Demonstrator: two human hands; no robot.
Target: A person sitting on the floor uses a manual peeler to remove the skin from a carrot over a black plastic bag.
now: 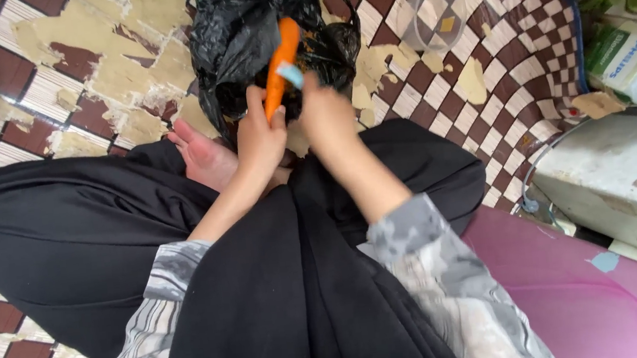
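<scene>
The left hand (259, 134) gripped the lower end of a carrot (280, 67), held upright over the open black plastic bag (237, 28) on the checkered floor (510, 37). The right hand (327, 114) closed on a light blue peeler (291, 74) against the carrot. A clear cup (436, 17) stood right of the bag.

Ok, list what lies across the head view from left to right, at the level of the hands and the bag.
Bare foot → left hand with its grip on the carrot → right hand holding a pale blue peeler against it → clear plastic cup on the floor → green-and-white packet.
</scene>
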